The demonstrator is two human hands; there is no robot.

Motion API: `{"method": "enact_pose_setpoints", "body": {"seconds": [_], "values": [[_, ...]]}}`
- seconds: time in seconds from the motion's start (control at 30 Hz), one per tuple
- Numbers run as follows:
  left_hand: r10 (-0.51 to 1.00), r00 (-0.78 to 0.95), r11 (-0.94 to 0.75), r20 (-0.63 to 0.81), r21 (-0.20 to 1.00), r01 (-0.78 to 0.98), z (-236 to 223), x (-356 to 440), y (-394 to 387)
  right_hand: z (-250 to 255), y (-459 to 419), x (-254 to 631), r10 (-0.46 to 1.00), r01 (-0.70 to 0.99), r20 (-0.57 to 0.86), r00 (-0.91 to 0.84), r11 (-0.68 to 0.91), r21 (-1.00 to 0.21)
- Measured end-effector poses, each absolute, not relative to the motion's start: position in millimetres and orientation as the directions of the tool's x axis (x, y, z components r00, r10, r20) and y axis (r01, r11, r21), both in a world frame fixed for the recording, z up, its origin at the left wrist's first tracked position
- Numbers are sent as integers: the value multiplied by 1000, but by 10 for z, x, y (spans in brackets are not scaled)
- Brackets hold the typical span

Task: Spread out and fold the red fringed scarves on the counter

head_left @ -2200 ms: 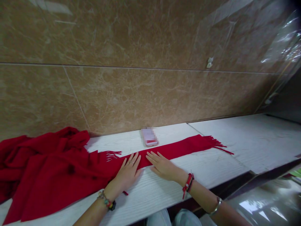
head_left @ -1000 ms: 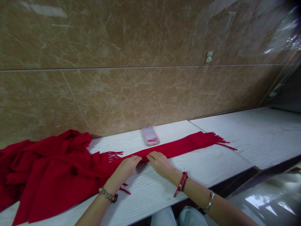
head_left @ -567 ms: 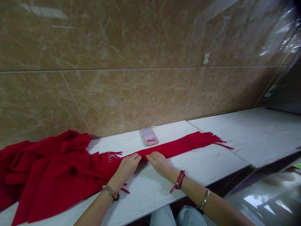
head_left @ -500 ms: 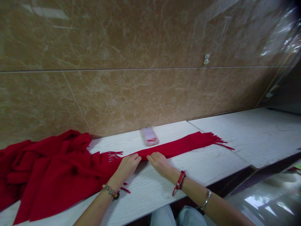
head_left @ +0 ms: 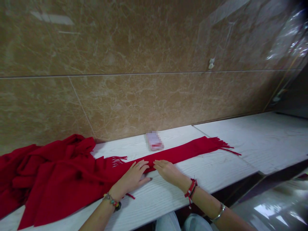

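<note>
The scarf (head_left: 190, 150) is lying along the desk (head_left: 221, 168). The left hand (head_left: 133, 177) is resting spread on it, gripping nothing; the right hand (head_left: 169, 172) is touching its near edge, grip unclear. Even pressing should be keeping creases out.

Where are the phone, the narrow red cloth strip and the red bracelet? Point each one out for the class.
Phone (head_left: 154, 141), head view: middle of its pixelated upper face.
Red cloth strip (head_left: 181, 152), head view: its flat, smooth stretch.
Red bracelet (head_left: 191, 188), head view: middle of its band.
</note>
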State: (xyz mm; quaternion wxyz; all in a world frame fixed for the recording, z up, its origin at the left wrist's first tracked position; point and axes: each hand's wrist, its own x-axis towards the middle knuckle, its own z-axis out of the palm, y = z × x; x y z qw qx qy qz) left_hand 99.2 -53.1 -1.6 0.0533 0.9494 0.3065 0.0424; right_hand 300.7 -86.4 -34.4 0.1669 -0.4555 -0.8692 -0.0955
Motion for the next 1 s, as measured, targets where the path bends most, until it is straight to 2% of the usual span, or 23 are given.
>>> {"method": "enact_pose_setpoints", "body": {"seconds": [0.13, 0.23, 0.33, 0.47, 0.7, 0.8, 0.9, 1.0], "values": [[674, 732, -719, -99, 138, 681, -2, 932, -537, -333, -878, 3010, 755, 814, 354, -551, 581, 29], [787, 617, -614, -25, 66, 786, -29, 938, -533, -323, -882, 3007, 749, 809, 349, -563, 587, 44], [762, 646, -648, 47, 41, 760, -84, 989, -535, -335, -870, 3004, 759, 819, 353, -547, 573, 36], [713, 699, -694, -50, 90, 714, -103, 1037, -549, -388, -843, 3012, 783, 838, 365, -504, 545, -10], [867, 468, -466, -173, 53, 883, 8, 953, -614, -367, -860, 3001, 803, 845, 387, -453, 526, -100], [830, 528, -525, -177, 71, 848, 39, 934, -637, -302, -887, 2991, 809, 845, 415, -416, 512, -151], [716, 656, -645, -238, 136, 752, 95, 910, -644, -257, -910, 2988, 841, 842, 316, -439, 508, -183], [641, 700, -675, -315, 202, 710, 162, 861, -636, -236, -930, 2995, 874, 857, 211, -437, 476, -198]]}}
